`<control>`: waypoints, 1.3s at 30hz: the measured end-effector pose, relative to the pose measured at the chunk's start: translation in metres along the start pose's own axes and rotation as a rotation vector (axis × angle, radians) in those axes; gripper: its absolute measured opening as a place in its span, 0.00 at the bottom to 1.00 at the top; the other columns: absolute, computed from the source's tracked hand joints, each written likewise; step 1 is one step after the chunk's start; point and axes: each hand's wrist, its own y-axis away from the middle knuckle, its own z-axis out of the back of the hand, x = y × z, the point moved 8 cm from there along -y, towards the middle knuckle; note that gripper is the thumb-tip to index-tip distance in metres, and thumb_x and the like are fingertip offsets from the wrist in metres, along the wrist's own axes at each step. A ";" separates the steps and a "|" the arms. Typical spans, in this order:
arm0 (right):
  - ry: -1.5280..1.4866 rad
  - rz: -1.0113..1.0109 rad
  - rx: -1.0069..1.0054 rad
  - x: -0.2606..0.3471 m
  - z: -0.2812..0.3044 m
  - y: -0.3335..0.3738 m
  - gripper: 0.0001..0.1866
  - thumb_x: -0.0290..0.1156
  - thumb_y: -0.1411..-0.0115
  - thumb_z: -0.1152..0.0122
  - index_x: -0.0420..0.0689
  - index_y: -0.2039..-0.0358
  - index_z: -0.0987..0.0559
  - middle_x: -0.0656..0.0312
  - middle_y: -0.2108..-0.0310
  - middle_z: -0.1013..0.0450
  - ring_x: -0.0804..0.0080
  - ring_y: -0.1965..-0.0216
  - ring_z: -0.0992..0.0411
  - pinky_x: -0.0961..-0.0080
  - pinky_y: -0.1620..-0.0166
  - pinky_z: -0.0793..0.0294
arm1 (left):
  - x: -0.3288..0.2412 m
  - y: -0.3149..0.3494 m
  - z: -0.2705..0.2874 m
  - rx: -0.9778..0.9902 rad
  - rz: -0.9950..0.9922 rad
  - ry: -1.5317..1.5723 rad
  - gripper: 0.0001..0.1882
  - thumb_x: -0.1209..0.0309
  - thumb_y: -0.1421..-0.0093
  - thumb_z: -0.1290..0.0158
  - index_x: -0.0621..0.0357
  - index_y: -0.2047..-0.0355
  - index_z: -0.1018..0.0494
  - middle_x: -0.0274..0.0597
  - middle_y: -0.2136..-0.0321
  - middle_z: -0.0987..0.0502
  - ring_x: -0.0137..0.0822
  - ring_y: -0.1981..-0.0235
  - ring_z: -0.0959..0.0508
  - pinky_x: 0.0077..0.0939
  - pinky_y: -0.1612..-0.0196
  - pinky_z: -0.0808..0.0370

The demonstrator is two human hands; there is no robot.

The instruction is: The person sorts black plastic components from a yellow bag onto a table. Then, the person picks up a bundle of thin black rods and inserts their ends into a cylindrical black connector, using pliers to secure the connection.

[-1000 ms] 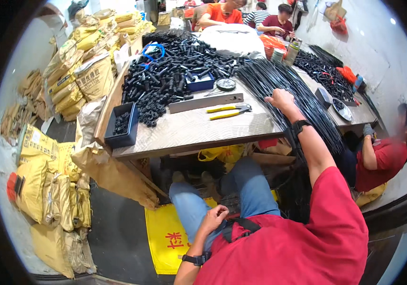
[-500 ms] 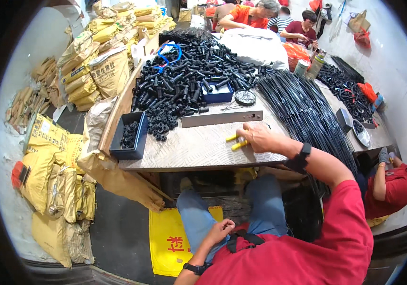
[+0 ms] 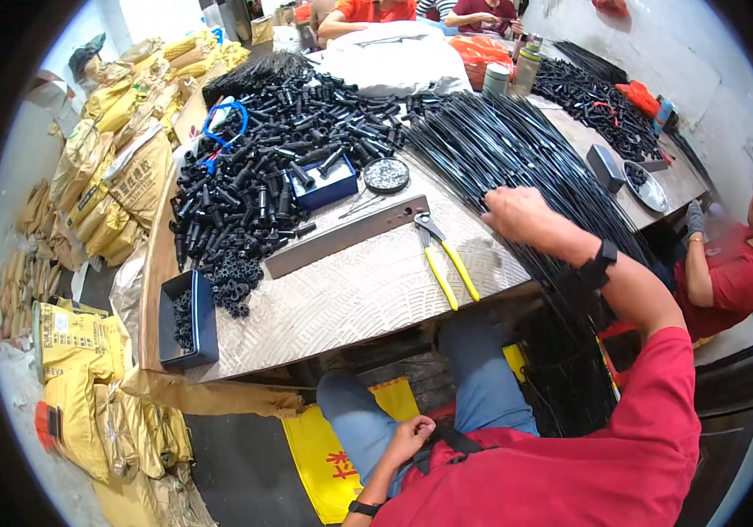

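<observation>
My right hand (image 3: 517,213) reaches over the left edge of a spread of long thin black rods (image 3: 561,176), its fingers curled down at them. Whether a rod is between the fingertips is hidden. Yellow-handled pliers (image 3: 448,268) lie on the table just left of that hand, jaws against a flat metal bar (image 3: 345,237). In my lap, below the table edge, rests my left hand (image 3: 411,436) with its fingers bent together; anything inside them is too small to make out.
Heaped black tubular parts (image 3: 280,167) cover the back left of the table (image 3: 350,303). Near them are a blue box (image 3: 324,184), a round dish (image 3: 386,176) and a dark bin (image 3: 187,321) at the corner. Yellow sacks (image 3: 86,351) are stacked left. A co-worker (image 3: 727,263) sits at right.
My right hand has let go of the pliers, now lying on the table, and moved right to the black rods. The view has turned right. My left hand stays in my lap.
</observation>
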 end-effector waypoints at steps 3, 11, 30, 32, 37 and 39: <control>0.120 -0.060 0.125 -0.021 -0.012 -0.004 0.24 0.50 0.54 0.38 0.37 0.76 0.24 0.51 0.79 0.26 0.56 0.73 0.26 0.65 0.71 0.27 | -0.012 0.001 0.000 0.037 0.005 -0.073 0.12 0.65 0.45 0.49 0.61 0.66 0.28 0.38 0.75 0.25 0.26 0.74 0.28 0.22 0.70 0.31; 0.031 -0.102 0.065 -0.016 -0.024 -0.012 0.16 0.39 0.60 0.39 0.37 0.78 0.23 0.49 0.77 0.26 0.53 0.72 0.26 0.63 0.70 0.28 | -0.016 0.002 0.002 0.061 0.021 -0.106 0.14 0.64 0.43 0.51 0.62 0.64 0.27 0.35 0.74 0.24 0.24 0.73 0.29 0.20 0.69 0.32; -0.406 -0.494 -0.394 -0.113 0.016 -0.014 0.18 0.40 0.48 0.51 0.36 0.66 0.30 0.42 0.66 0.29 0.49 0.60 0.30 0.60 0.57 0.34 | -0.006 0.004 0.006 0.017 -0.038 0.045 0.12 0.65 0.44 0.49 0.61 0.66 0.27 0.38 0.75 0.24 0.25 0.73 0.27 0.20 0.69 0.31; -0.433 -0.471 -0.434 -0.135 0.026 -0.018 0.17 0.39 0.49 0.49 0.34 0.71 0.28 0.46 0.74 0.28 0.53 0.69 0.28 0.63 0.64 0.31 | -0.014 0.003 0.004 0.037 -0.031 0.032 0.12 0.65 0.44 0.50 0.62 0.65 0.27 0.37 0.74 0.24 0.25 0.72 0.27 0.20 0.68 0.31; -0.987 -0.381 -0.444 -0.118 0.064 -0.032 0.14 0.39 0.42 0.51 0.41 0.76 0.32 0.65 0.87 0.35 0.79 0.86 0.36 0.79 0.85 0.37 | -0.017 0.009 0.008 0.008 0.000 -0.021 0.11 0.65 0.44 0.50 0.61 0.66 0.28 0.34 0.76 0.26 0.23 0.75 0.29 0.19 0.70 0.31; -1.114 -0.292 -0.442 -0.101 0.095 -0.036 0.13 0.39 0.41 0.51 0.45 0.76 0.34 0.70 0.88 0.40 0.84 0.88 0.41 0.86 0.88 0.44 | -0.001 0.006 0.002 0.052 0.011 0.130 0.11 0.65 0.44 0.50 0.61 0.66 0.28 0.33 0.77 0.27 0.22 0.76 0.30 0.18 0.71 0.32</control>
